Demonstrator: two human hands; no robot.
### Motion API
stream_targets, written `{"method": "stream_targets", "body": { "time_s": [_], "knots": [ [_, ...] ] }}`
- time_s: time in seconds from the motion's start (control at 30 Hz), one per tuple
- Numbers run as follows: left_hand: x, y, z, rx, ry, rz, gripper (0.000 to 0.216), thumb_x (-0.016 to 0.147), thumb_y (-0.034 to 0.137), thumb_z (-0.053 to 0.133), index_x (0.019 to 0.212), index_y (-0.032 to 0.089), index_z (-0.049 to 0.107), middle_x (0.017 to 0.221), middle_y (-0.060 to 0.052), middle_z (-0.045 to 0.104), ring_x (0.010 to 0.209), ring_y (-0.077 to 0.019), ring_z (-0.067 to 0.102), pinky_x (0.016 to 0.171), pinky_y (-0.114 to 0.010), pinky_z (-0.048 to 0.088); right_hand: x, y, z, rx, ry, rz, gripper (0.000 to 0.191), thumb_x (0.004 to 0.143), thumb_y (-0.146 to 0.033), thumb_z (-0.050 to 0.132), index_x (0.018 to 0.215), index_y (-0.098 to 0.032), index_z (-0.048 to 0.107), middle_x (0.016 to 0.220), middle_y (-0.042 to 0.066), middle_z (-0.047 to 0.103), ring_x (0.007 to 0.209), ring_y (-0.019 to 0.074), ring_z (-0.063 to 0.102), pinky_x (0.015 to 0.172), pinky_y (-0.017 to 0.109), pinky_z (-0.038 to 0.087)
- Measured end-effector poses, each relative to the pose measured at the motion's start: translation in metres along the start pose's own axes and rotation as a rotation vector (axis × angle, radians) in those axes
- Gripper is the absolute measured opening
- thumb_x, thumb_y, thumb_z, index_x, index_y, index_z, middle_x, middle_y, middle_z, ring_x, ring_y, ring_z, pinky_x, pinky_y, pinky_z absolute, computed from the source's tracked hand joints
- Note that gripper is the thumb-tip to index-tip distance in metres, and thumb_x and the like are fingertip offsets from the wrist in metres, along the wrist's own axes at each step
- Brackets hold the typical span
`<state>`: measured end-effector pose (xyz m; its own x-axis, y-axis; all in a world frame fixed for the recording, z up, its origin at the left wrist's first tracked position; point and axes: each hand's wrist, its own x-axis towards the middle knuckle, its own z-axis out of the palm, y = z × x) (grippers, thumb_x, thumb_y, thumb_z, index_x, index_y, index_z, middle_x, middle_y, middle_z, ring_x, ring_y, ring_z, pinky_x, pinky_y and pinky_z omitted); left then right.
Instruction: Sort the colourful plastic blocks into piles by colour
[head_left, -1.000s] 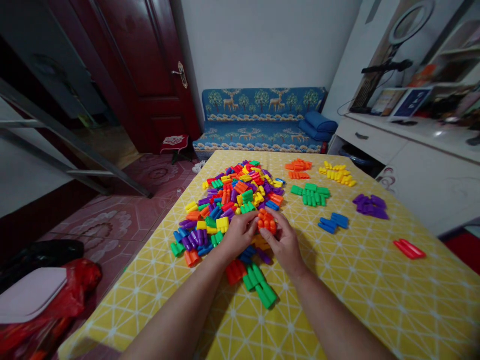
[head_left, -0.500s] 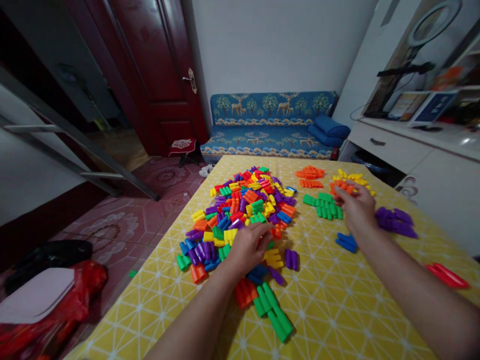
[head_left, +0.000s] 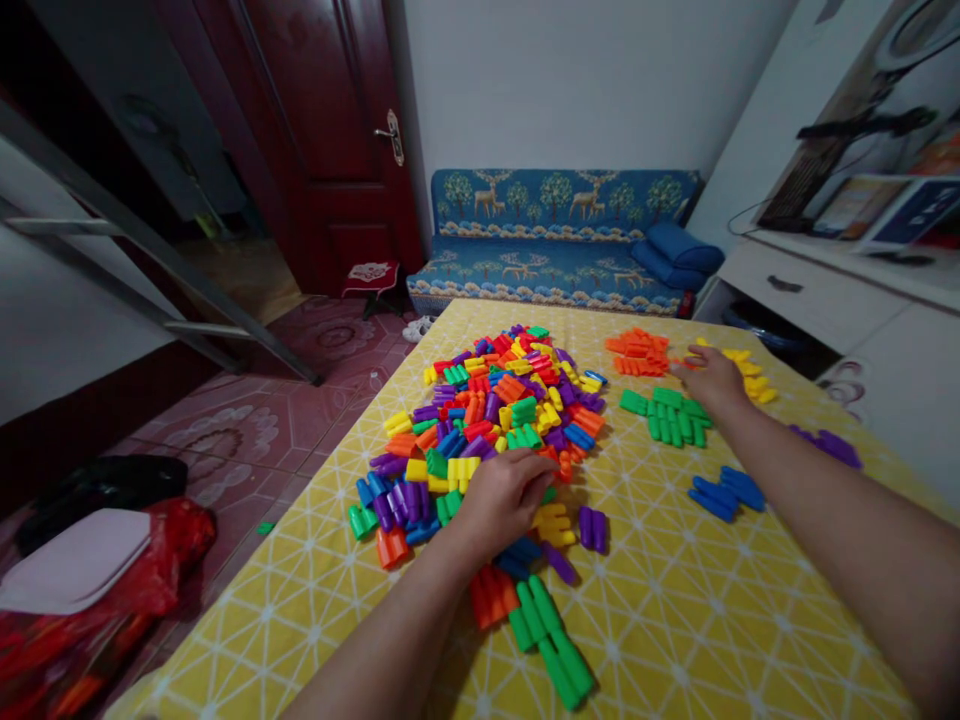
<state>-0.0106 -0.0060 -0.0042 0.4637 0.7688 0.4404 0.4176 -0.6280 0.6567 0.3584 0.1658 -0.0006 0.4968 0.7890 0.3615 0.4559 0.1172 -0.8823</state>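
My left hand (head_left: 506, 500) rests curled against the near side of a mixed pile of plastic blocks (head_left: 491, 410). Its fingertips meet beside an orange-red block (head_left: 565, 464); whatever they may hold is hidden. At the back right, my right hand (head_left: 712, 382) reaches beside a group of orange blocks (head_left: 637, 350), thumb and fingers apart, with a bit of orange at the fingertips. Green blocks (head_left: 675, 415) lie just nearer, and yellow blocks (head_left: 754, 378) are partly covered by that hand. Blue blocks (head_left: 726, 492) sit below the right wrist.
Purple blocks (head_left: 829, 445) lie beyond the right forearm. Joined green blocks (head_left: 551, 640) and an orange block (head_left: 493, 596) are near the left forearm. A yellow patterned cloth (head_left: 675, 620) covers the table. Behind it stands a blue sofa (head_left: 525, 255); a white cabinet (head_left: 847, 300) is at right.
My right hand has moved towards the orange group, which now looks fuller; the orange clump at its fingers has mostly gone. My left hand stays by the pile. The view has shifted slightly.
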Motion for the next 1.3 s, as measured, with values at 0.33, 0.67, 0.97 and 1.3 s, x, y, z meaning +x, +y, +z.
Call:
{"method": "stream_targets", "body": {
  "time_s": [0.33, 0.67, 0.97, 1.3],
  "knots": [
    [0.002, -0.005, 0.001, 0.050, 0.000, 0.032, 0.021, 0.094, 0.020, 0.051, 0.099, 0.018, 0.072, 0.093, -0.007, 0.073, 0.084, -0.0179, 0.068, 0.074, -0.026, 0.050, -0.177, -0.067, -0.011, 0.112, -0.326, 0.056, 0.037, 0.071, -0.042, 0.071, 0.100, -0.019, 0.071, 0.094, 0.007, 0.073, 0.085, 0.0210, 0.068, 0.074, 0.033, 0.055],
    [0.002, -0.001, -0.001, 0.056, 0.003, 0.034, 0.020, 0.091, 0.017, 0.054, 0.097, 0.017, 0.073, 0.092, -0.007, 0.075, 0.082, -0.0171, 0.068, 0.073, -0.025, 0.049, -0.270, -0.087, -0.001, -0.163, -0.529, -0.377, 0.031, 0.078, -0.020, 0.061, 0.108, -0.022, 0.069, 0.115, 0.007, 0.066, 0.114, 0.0234, 0.059, 0.101, 0.042, 0.047],
    [0.002, 0.000, -0.002, 0.072, -0.024, 0.026, 0.020, 0.090, 0.016, 0.054, 0.096, 0.017, 0.073, 0.092, -0.006, 0.076, 0.082, -0.0174, 0.069, 0.072, -0.025, 0.048, -0.267, -0.084, -0.022, -0.391, -0.720, -0.330, 0.040, 0.081, -0.025, 0.062, 0.121, -0.030, 0.065, 0.101, 0.001, 0.060, 0.075, 0.0131, 0.059, 0.071, 0.028, 0.052],
    [0.002, -0.004, -0.001, 0.049, -0.034, 0.030, 0.019, 0.090, 0.016, 0.055, 0.096, 0.018, 0.073, 0.093, -0.005, 0.076, 0.083, -0.0168, 0.069, 0.073, -0.024, 0.049, -0.242, -0.059, -0.034, -0.297, -0.372, -0.296, 0.025, 0.069, -0.019, 0.060, 0.093, -0.020, 0.067, 0.096, 0.005, 0.062, 0.075, 0.0160, 0.062, 0.066, 0.029, 0.051]
  ]
}}
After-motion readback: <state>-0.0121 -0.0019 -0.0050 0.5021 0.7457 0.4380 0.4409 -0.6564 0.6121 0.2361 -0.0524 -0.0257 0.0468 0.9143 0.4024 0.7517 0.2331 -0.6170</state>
